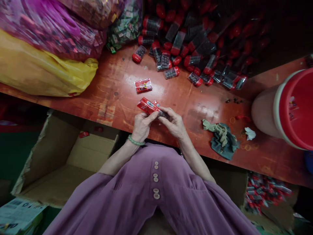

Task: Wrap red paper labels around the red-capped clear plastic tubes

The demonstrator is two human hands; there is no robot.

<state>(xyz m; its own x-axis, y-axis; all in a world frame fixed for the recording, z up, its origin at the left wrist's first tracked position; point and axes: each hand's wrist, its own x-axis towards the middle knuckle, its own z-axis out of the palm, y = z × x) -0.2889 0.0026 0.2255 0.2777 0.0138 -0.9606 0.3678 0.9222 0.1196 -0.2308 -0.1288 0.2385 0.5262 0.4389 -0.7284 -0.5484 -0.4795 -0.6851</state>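
Mauve buttoned garment, foremost. Left hand: pinching red barcoded packet, above near edge of red-brown tabletop. Right hand: fingertips gripping packet's dark end. Hazard, judged: should either pinch slacken, glossy film may slip, packet dropping toward cardboard carton.
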